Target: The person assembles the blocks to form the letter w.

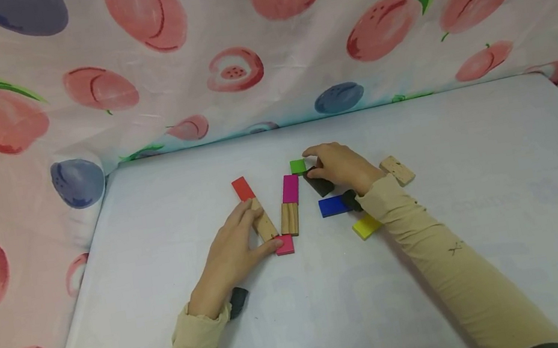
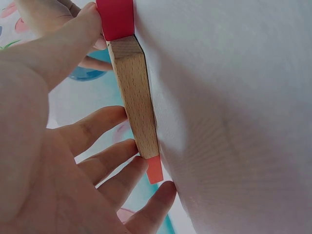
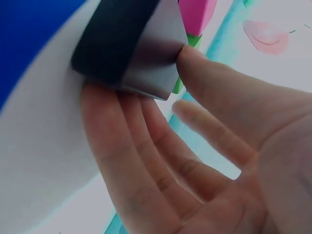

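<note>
My left hand (image 1: 233,248) lies along a slanted row of blocks, its fairly straight fingers touching the side of a plain wooden block (image 2: 134,97). Its thumb rests on a pinkish-red block (image 1: 284,247) at the near end; a red block (image 1: 243,188) forms the far end. With thumb and fingers on opposite sides, my right hand (image 1: 341,164) pinches a black block (image 1: 321,184), seen large in the right wrist view. Just left of it, a green block (image 1: 297,166), a magenta block (image 1: 290,188) and a striped wooden block (image 1: 289,219) run in a second row.
Below the right hand lie a blue block (image 1: 332,206) and a yellow block (image 1: 366,226), the yellow one partly under the sleeve. A natural wood block (image 1: 398,170) lies beyond the right wrist. Fruit-printed cloth (image 1: 298,86) hangs behind the white table (image 1: 293,330).
</note>
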{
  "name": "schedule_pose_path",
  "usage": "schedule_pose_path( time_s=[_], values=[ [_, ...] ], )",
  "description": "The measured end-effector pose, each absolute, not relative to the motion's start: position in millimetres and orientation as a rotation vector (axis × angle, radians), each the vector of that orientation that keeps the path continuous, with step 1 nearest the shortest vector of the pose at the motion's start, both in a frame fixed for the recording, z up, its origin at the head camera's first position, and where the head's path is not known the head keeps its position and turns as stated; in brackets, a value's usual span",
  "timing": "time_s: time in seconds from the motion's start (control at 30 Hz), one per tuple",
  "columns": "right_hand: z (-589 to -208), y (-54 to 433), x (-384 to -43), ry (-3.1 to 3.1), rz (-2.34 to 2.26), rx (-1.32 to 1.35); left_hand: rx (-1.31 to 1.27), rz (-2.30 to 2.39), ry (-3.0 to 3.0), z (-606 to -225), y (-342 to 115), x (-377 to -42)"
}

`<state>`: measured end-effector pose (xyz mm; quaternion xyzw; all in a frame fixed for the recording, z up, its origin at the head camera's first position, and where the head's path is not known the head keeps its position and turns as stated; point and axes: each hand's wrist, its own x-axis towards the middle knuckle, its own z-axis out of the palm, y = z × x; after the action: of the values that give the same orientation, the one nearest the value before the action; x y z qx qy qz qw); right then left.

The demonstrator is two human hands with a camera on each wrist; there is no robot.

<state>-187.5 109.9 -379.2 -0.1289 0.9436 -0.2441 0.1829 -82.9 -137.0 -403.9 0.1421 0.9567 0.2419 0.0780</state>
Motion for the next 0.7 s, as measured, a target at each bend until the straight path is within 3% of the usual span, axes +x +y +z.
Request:
schedule_pose_path(
  time_s=[0.7],
  values=[
    [-378.5,110.4,-186.0,2.669,-0.764,-0.29,0.411,0.733,2.848,-402.7,-137.4,-82.5]
  ],
)
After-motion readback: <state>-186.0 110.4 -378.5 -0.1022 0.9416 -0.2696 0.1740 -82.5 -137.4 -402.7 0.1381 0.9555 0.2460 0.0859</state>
